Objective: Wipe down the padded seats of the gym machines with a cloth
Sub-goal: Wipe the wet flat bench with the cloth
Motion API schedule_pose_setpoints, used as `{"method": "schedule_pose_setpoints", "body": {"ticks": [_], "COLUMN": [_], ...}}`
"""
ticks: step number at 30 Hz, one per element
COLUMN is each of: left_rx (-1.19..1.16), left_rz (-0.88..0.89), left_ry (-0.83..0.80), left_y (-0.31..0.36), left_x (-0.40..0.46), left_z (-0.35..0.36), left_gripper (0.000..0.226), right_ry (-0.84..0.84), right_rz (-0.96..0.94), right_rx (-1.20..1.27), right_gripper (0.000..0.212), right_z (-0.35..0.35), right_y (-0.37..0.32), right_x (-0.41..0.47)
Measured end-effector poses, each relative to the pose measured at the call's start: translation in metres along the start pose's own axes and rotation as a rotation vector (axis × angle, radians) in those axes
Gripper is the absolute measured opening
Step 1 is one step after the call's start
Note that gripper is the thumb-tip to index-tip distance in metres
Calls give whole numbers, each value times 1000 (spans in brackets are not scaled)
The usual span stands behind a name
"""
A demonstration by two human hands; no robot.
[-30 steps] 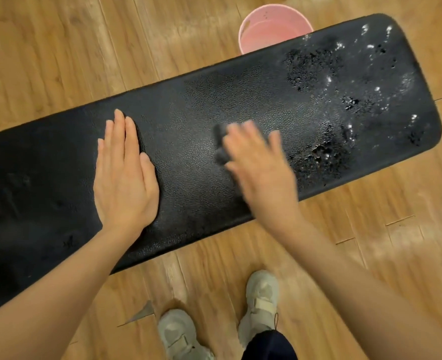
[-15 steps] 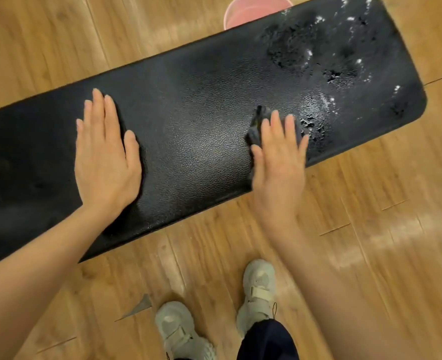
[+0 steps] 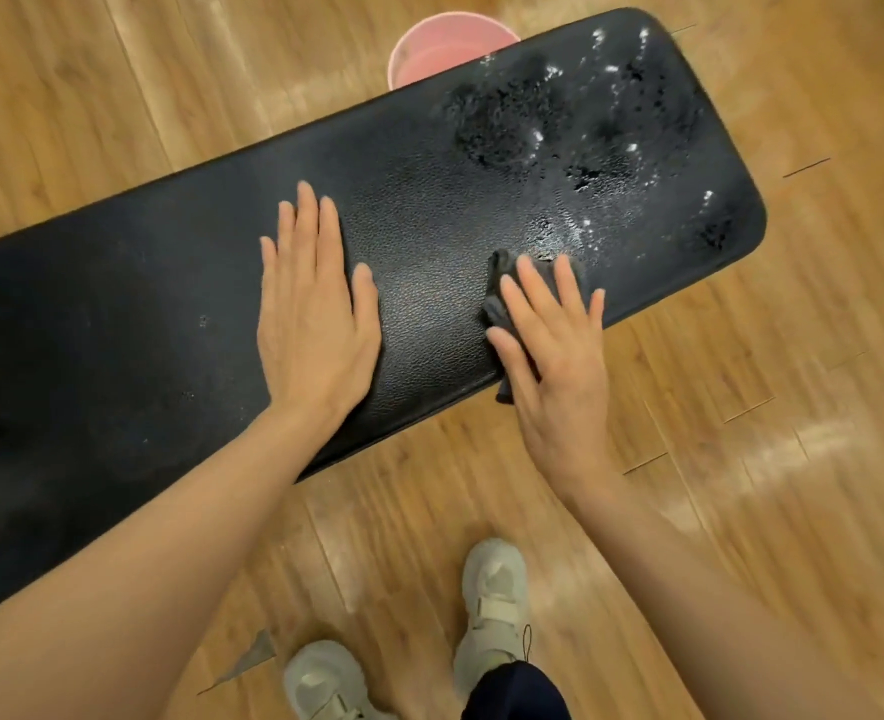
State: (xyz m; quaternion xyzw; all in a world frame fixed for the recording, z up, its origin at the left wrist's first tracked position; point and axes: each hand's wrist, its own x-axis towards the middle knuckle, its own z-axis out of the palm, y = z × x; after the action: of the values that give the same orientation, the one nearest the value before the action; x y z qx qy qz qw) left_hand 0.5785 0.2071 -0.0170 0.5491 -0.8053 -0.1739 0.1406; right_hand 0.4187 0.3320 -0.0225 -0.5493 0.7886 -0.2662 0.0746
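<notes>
A long black padded bench seat [image 3: 143, 324] runs from lower left to upper right. Its right end carries wet patches and white droplets [image 3: 575, 127]. My left hand [image 3: 315, 314] lies flat on the pad near its middle, fingers straight. My right hand [image 3: 554, 345] presses a dark grey cloth [image 3: 497, 288] against the pad at its near edge, fingers straight and spread. Most of the cloth is hidden under the palm; a corner hangs over the near edge.
A pink bucket [image 3: 445, 49] stands on the wooden floor behind the bench, partly hidden by the pad. My two pale shoes [image 3: 491, 605] are on the floor just in front of the bench. A small triangular scrap [image 3: 252, 657] lies near my left shoe.
My right hand slid the cloth rightward along the near edge toward the wet area, then stayed there. The left hand has stayed flat on the pad. The view shifted.
</notes>
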Motion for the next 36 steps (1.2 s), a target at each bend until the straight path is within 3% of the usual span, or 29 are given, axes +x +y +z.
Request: {"method": "schedule_pose_setpoints", "body": {"ticks": [4, 8, 14, 17, 21, 27, 31, 34, 36], "left_rx": [97, 115, 118, 128, 134, 118, 123, 135, 132], "left_rz": [-14, -11, -46, -49, -60, -60, -67, -68, -67], "left_ry": [16, 3, -26, -38, -50, -58, -75, -78, -85], "left_y": [3, 5, 6, 7, 8, 10, 10, 12, 12], "left_x": [-4, -4, -3, -1, 0, -1, 1, 2, 2], "left_z": [6, 6, 3, 3, 2, -1, -2, -2, -2], "left_gripper": [58, 56, 57, 57, 58, 57, 58, 58, 58], "right_ry": [-52, -48, -221, -254, -178, -287, -310, -219, -210], "right_rz": [-105, -50, -260, -356, -233, -295, -340, -182, -131], "right_rx": [-96, -107, -76, -121, -171, -208, -275, -256, -240], "right_gripper": [42, 42, 41, 43, 44, 45, 48, 47, 47], "right_z": [1, 14, -32, -17, 23, -18, 10, 34, 37], "right_y": [5, 0, 31, 25, -1, 14, 5, -16, -18], "right_x": [34, 95, 8, 62, 143, 37, 127, 198, 188]}}
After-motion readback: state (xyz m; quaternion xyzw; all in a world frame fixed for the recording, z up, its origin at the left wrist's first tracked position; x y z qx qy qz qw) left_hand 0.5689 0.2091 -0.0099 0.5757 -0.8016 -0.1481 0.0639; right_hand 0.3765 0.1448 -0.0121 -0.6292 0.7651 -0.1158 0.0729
